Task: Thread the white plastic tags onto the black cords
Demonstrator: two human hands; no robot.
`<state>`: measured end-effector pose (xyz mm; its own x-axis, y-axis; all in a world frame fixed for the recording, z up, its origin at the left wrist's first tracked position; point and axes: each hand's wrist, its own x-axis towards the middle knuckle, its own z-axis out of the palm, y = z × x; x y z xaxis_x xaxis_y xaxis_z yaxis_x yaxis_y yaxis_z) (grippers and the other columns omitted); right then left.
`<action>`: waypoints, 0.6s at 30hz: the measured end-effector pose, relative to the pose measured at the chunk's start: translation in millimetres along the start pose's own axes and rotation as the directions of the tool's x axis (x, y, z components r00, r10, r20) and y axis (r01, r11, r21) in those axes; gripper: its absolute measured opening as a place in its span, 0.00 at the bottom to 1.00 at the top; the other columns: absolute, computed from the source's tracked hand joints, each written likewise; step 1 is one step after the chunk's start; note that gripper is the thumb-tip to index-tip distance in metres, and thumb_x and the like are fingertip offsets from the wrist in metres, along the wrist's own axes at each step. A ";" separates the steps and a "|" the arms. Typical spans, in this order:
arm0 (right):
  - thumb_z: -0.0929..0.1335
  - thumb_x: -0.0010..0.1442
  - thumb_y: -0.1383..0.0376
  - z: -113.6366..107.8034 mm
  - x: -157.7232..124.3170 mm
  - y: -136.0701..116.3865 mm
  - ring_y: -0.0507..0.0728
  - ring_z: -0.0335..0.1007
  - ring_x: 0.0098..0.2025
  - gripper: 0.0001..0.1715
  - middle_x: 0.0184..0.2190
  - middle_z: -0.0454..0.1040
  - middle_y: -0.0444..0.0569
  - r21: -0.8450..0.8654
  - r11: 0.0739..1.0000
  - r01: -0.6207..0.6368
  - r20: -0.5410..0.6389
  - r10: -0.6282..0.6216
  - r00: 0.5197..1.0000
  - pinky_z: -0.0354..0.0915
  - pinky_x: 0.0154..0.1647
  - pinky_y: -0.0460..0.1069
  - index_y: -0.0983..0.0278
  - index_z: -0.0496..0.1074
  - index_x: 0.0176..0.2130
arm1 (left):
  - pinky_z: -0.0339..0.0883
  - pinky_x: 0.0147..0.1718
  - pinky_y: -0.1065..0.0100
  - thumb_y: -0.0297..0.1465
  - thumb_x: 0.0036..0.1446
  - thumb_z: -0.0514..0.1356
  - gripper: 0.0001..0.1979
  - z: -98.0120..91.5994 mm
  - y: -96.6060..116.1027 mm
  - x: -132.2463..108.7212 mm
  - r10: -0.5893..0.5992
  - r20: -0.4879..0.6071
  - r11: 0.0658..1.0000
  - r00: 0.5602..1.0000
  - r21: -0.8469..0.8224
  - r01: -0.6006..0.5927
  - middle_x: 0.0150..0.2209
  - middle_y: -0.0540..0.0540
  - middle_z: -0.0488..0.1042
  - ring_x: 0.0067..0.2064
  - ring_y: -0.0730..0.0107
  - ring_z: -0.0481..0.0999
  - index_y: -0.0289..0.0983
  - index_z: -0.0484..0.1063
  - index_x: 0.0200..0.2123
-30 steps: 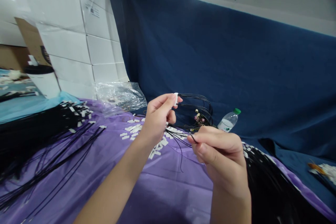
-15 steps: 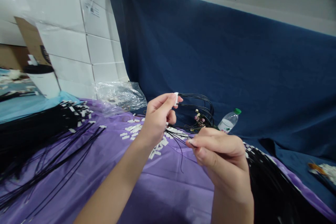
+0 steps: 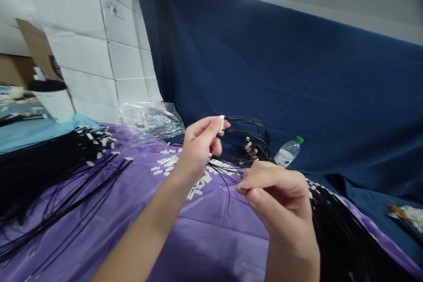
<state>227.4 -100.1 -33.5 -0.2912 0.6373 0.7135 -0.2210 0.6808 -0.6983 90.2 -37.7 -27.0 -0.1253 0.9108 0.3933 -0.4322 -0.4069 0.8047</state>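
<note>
My left hand (image 3: 197, 146) is raised over the purple sheet and pinches a small white connector (image 3: 221, 124) between thumb and forefinger. Thin black wires (image 3: 248, 128) run from that connector in a loop to the right and down. My right hand (image 3: 276, 194) is lower and closer to me, its fingers curled in a pinch on the end of one black wire (image 3: 228, 185). Loose white connectors (image 3: 168, 163) lie scattered on the sheet under my left hand.
A purple sheet (image 3: 139, 211) covers the table. Bundles of black wires (image 3: 49, 172) lie at the left, another dark bundle (image 3: 340, 238) at the right. A clear plastic bag (image 3: 150, 121), a water bottle (image 3: 287, 153), white boxes (image 3: 86, 39) and a blue curtain (image 3: 297, 75) stand behind.
My right hand has shifted slightly down and left with its pinched wire. My left hand and the connector have stayed in place.
</note>
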 end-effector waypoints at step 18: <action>0.70 0.57 0.60 3.5 -3.6 5.5 0.48 0.40 0.16 0.06 0.12 0.42 0.36 0.183 0.980 -0.077 -0.093 0.095 0.991 0.48 0.16 0.45 0.56 0.80 0.34 | 0.43 0.12 0.76 0.39 0.53 0.61 0.12 3.5 1.5 -2.2 -0.012 0.002 1.000 1.000 0.003 0.012 0.23 0.53 0.64 0.13 0.87 0.55 0.36 0.74 0.28</action>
<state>224.0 -100.0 -40.2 -0.2232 0.7302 0.6458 -0.3644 0.5519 -0.7500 92.9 -40.5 -25.0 -0.1185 0.9156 0.3843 -0.4315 -0.3961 0.8105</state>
